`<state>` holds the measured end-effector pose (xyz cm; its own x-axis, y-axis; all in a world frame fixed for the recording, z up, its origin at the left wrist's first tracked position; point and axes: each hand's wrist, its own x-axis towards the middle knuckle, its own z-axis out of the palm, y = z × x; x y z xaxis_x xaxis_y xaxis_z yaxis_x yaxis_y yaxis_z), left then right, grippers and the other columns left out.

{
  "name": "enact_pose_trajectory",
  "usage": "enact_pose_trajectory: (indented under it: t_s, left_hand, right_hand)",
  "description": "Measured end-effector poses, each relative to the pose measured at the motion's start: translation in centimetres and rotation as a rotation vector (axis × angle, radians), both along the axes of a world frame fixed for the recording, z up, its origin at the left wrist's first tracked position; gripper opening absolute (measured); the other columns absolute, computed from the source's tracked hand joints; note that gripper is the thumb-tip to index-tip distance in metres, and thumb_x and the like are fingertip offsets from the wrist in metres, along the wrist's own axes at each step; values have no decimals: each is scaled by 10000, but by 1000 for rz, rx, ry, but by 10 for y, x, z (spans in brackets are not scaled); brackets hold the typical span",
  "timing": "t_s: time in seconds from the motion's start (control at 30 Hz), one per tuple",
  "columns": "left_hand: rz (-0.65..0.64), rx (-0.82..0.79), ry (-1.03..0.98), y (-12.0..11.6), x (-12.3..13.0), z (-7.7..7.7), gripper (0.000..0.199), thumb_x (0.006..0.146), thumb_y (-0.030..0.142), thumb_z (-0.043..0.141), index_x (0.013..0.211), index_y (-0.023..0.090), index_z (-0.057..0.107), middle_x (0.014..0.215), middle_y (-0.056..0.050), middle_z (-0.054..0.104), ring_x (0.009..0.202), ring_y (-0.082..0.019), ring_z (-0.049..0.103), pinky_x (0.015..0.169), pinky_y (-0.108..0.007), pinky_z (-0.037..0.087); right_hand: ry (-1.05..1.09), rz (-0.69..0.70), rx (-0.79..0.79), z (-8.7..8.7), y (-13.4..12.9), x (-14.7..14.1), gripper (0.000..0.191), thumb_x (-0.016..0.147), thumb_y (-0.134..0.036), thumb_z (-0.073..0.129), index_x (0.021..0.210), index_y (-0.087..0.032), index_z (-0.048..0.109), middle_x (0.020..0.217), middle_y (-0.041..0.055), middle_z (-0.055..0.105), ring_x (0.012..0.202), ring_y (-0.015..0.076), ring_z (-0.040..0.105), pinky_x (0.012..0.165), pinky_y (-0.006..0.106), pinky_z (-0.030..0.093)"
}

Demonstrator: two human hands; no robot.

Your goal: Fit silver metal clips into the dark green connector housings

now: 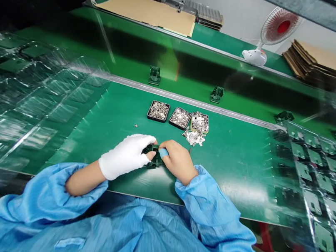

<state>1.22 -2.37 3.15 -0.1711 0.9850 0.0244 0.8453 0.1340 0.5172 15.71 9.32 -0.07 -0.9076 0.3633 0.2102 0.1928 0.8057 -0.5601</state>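
Dark green, the small part [157,160] sits between your two hands near your edge of the surface [231,165], though whether it rests there cannot be told. Your left hand [132,153], in a white glove with bare fingertips, grasps its left side, thumb and fingers nearly closed, while your right hand [177,157], fingers curled, grips its right side; beyond lie three trays of small metal pieces [194,138], some heaped loose.
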Motion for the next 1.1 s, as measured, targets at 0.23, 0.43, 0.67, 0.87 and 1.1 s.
enact_pose_trajectory:
  t_s: [0.23,0.43,0.67,0.87,1.1]
  left_hand:
    - [-43,-199,423,9,15,26,214,817,312,484,889,160,618,767,-89,629,811,-281,597,727,-371,431]
    - [-32,-242,487,8,14,25,193,826,234,442,850,183,627,768,-90,641,812,-285,620,678,-355,423]
    - [-30,-252,533,10,19,23,201,831,204,411,820,174,610,775,-91,659,794,-276,642,679,-359,442]
    - [2,-125,229,9,2,17,283,884,314,386,1046,186,579,1006,-78,672,946,-244,640,793,-362,494]
    - [3,62,26,-16,-13,-16,605,784,490,570,1253,129,442,1257,-150,532,1163,-293,529,981,-429,447]
  right_hand:
    - [36,69,-20,0,-5,0,182,824,-71,477,940,-183,562,932,55,628,887,171,574,812,285,453]
    - [28,103,-38,1,-6,-1,174,829,-69,471,913,-186,567,915,45,634,873,165,581,800,277,455]
    - [-32,119,36,1,-10,-2,206,787,-48,461,935,-167,543,925,74,610,903,196,565,827,317,455]
    - [-1,-24,-118,-3,-6,-2,167,798,-70,468,892,-182,550,850,29,610,805,158,568,745,267,440]
    - [-103,-86,-195,-11,17,9,165,827,-86,497,919,-166,608,845,28,642,785,147,578,741,257,430]
